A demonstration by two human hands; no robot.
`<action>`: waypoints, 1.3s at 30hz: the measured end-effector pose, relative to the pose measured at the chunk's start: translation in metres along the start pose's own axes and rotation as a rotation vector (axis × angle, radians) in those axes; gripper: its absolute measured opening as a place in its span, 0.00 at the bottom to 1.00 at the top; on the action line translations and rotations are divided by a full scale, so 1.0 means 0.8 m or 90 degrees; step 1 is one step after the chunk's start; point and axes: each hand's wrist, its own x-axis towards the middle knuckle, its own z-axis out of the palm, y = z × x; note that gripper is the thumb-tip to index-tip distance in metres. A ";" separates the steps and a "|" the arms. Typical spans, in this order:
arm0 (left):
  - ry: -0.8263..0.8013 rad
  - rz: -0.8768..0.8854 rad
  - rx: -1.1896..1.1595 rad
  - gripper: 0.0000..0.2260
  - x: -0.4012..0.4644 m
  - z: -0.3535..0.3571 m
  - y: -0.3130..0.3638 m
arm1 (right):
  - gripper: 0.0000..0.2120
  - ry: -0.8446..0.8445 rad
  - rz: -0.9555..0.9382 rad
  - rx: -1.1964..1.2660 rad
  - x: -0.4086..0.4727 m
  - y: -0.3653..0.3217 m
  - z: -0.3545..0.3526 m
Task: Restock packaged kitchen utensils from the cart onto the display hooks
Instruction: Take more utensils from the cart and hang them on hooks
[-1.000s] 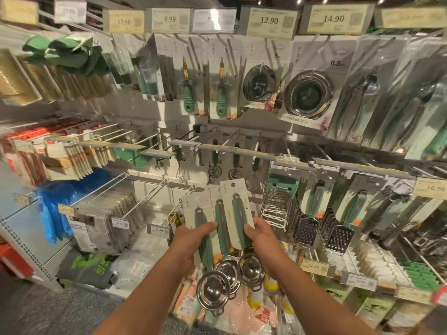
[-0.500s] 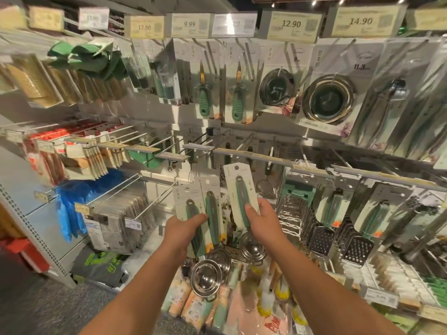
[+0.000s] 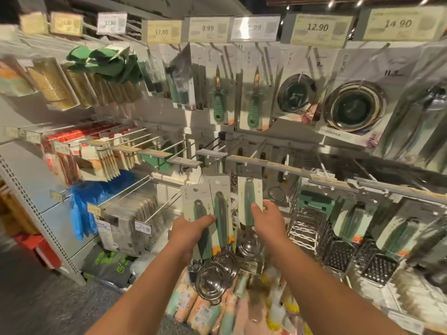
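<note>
Green-handled steel scoop on its white card [image 3: 249, 209], pinched upright in right hand [image 3: 267, 222].
Hooks lie just above; left hand [image 3: 191, 228] grips two more.

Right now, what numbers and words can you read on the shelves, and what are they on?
"17.90": white price tag
"17.90": yellow price tag
"9.99": price tag
"99", start lost in glare: next tag
"12.90": price tag
"14.90": price tag
"11.3": strainer card
"14.90", faint: low tag
Other tags and the scoop cards: too blurred.
</note>
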 end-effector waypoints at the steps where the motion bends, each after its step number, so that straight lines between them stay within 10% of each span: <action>1: -0.007 0.000 0.001 0.13 0.001 -0.001 0.000 | 0.28 -0.009 0.009 -0.005 0.003 0.002 0.000; 13: -0.115 -0.050 -0.093 0.10 -0.015 0.015 0.008 | 0.27 -0.244 0.011 0.053 -0.038 -0.001 0.010; 18: -0.125 -0.049 -0.093 0.12 -0.019 0.015 0.006 | 0.10 -0.249 -0.006 0.069 -0.047 0.001 0.006; 39: -0.077 -0.045 -0.113 0.19 -0.020 0.021 0.018 | 0.17 -0.075 -0.062 0.046 -0.021 -0.008 -0.005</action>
